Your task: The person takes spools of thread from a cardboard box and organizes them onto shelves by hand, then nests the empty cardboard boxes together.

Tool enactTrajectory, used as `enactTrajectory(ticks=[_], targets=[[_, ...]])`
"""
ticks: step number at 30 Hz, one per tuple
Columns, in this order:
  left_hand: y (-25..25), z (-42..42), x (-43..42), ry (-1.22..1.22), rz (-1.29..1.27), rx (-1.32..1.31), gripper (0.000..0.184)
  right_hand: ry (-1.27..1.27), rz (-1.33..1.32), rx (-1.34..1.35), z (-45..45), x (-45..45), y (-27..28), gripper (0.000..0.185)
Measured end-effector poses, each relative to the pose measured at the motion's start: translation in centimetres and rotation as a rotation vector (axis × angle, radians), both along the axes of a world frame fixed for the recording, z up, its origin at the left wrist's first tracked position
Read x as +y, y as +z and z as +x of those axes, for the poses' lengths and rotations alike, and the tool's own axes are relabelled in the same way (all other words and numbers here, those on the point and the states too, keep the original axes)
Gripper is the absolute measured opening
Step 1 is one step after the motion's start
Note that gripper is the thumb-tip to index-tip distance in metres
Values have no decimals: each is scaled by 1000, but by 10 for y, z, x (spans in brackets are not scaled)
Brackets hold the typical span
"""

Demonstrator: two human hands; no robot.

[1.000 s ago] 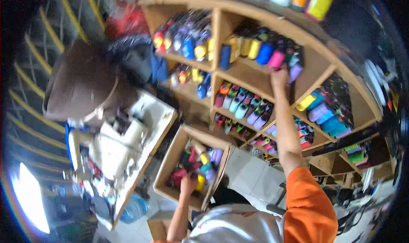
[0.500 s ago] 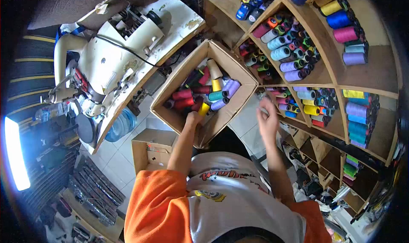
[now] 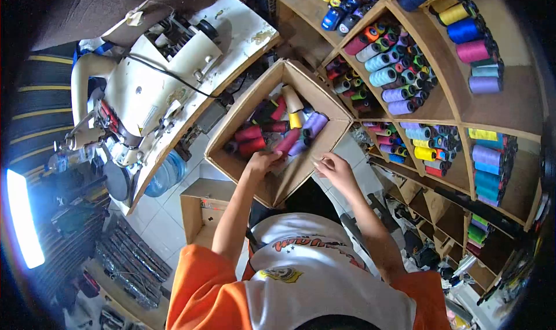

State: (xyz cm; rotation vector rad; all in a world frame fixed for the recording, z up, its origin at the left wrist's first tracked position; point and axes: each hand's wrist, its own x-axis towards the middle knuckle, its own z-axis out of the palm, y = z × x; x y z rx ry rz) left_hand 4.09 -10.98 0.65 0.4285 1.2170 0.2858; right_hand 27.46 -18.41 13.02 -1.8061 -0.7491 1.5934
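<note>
My left hand (image 3: 262, 163) reaches inside an open cardboard box (image 3: 313, 159) and is closed around a dark pink thread spool (image 3: 286, 143). Around that spool lie several others: red spools (image 3: 249, 134), a beige spool (image 3: 292, 98), a yellow spool (image 3: 295, 120) and a purple spool (image 3: 316, 123). At the box's near right rim is my right hand (image 3: 337, 172), its fingers curled together in a pinch. Whether anything sits between those fingertips is too small to make out.
Wooden shelves (image 3: 457, 107) full of thread spools (image 3: 382, 75) stand to the right. On the left a white sewing machine (image 3: 142, 90) sits on a worn table (image 3: 249, 32). Below it are a blue water jug (image 3: 167, 172) and another cardboard box (image 3: 200, 211) on the tiled floor.
My left hand has lifted slightly and now holds the dark pink spool. My right hand has moved left to the box's rim. The teal spool no longer shows.
</note>
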Motion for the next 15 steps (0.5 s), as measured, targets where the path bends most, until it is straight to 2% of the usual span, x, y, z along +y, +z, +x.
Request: enactTrajectory(ticks=[2, 5, 6, 8, 10, 11, 13, 14, 15], targets=[[53, 3, -1, -91, 81, -276, 45, -204, -25, 198, -22, 15, 6, 30], [62, 2, 6, -457, 151, -337, 51, -166, 0, 242, -25, 22, -11, 31], [48, -4, 12, -580, 312, -206, 56, -42, 83, 128, -17, 14, -41, 31], [3, -11, 29, -820, 651, 53, 65, -157, 66, 170, -18, 13, -19, 30], [-13, 2, 29, -890, 889, 1102, 72, -234, 88, 195, -9, 7, -8, 29], [-46, -6, 31, -933, 909, 1129, 73, -235, 67, 170, -4, 5, 1, 29], [-99, -17, 32, -914, 1139, 1293, 72, -298, 41, 75, 6, -5, 16, 28], [-114, -16, 37, -887, 1250, 1372, 72, -340, 67, 68, 14, -11, 17, 27], [-120, -14, 49, -944, 1214, 1364, 74, -371, 79, 43, 21, -14, 26, 27]])
